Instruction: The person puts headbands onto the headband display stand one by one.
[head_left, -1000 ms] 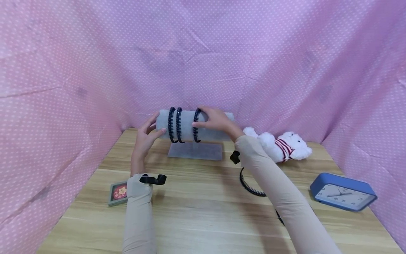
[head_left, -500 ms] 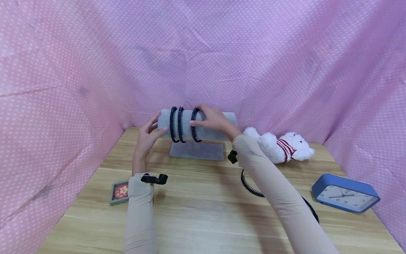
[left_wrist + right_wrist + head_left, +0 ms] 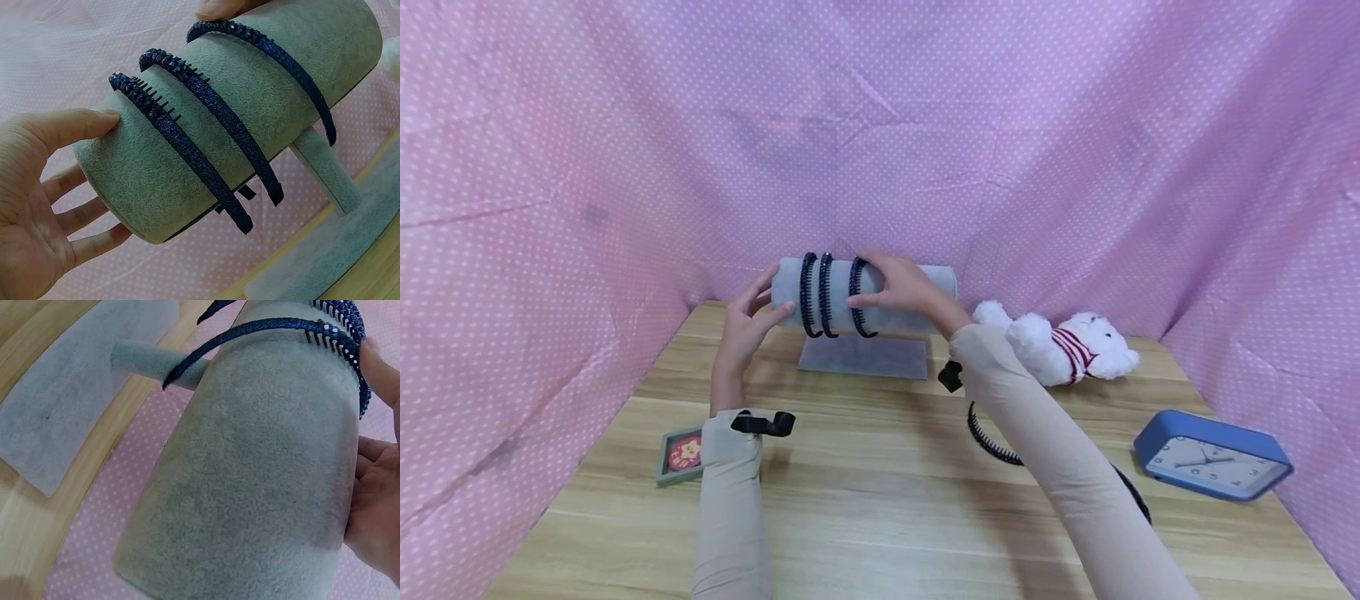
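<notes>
A grey plush headband stand (image 3: 887, 318) with a horizontal roll stands at the back of the table. My left hand (image 3: 741, 333) grips the roll's left end, thumb in front and fingers behind. Two dark blue beaded headbands, one on the left (image 3: 187, 147) and one in the middle (image 3: 228, 122), sit side by side on the roll near that hand. My right hand (image 3: 906, 283) holds a third headband (image 3: 290, 65) on the roll, right of those two, its thumb on the beaded band in the right wrist view. Some right fingers are hidden behind the roll.
On the table, a toothed headband (image 3: 988, 444) lies right of centre, and a dark band (image 3: 1137, 496) shows beyond my right sleeve. A white plush toy (image 3: 1060, 346), a blue clock (image 3: 1213, 454) and a small framed picture (image 3: 681, 456) lie around. Pink dotted cloth (image 3: 880, 125) encloses the table.
My right hand and the third headband have slid slightly left along the roll, closer to the other two. My left hand keeps its hold on the roll's end.
</notes>
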Motion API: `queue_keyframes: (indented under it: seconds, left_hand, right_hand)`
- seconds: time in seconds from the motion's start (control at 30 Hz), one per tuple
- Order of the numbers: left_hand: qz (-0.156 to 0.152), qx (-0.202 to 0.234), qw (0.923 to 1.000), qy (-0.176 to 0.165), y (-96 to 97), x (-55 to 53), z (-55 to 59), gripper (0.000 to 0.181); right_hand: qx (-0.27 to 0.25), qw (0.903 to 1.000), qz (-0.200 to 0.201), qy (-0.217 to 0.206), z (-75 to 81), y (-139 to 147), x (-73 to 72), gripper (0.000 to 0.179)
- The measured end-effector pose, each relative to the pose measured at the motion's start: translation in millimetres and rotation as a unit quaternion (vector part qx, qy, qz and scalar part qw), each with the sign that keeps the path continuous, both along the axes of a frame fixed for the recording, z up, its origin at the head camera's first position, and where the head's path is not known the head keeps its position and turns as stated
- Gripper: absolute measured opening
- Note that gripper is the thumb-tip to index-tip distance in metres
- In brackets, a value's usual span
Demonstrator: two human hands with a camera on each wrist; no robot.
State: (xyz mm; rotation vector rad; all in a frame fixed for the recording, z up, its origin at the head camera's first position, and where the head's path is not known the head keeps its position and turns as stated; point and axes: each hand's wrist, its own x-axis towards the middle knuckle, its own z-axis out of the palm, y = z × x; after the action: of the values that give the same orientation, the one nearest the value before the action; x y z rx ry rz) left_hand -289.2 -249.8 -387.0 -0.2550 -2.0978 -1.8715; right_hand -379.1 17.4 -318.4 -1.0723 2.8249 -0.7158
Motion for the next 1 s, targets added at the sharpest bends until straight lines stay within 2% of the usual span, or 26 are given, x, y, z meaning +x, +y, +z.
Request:
queue_keyframes:
  seconds: [0.1,0.27,0.5,0.93,1.0]
  left_hand:
    - [-0.001,-0.002,1.0,0.001,-0.1,0.1,-1.1,0.066]
    - [0.0,-0.002,1.0,-0.003,0.0,-0.2,-0.9,0.066]
    - [0.0,-0.002,1.0,-0.008,-0.6,-0.6,-0.3,0.066]
    - [0.004,-0.006,1.0,-0.001,0.3,0.9,2.8,0.065]
    - [0.004,-0.004,1.0,-0.001,-1.0,-3.5,-1.4,0.066]
  right_hand:
    - [-0.004,0.9999,0.009,0.009,-1.6,1.4,-0.3,0.099]
    - [-0.006,0.9993,0.021,0.03,-2.7,0.9,-0.3,0.096]
    - [-0.012,0.999,0.014,0.04,-3.4,-1.4,0.1,0.09]
    - [-0.004,0.9999,-0.001,0.014,1.2,-7.1,-3.7,0.092]
    - [-0.004,0.9999,-0.001,0.012,1.4,-7.3,-4.7,0.091]
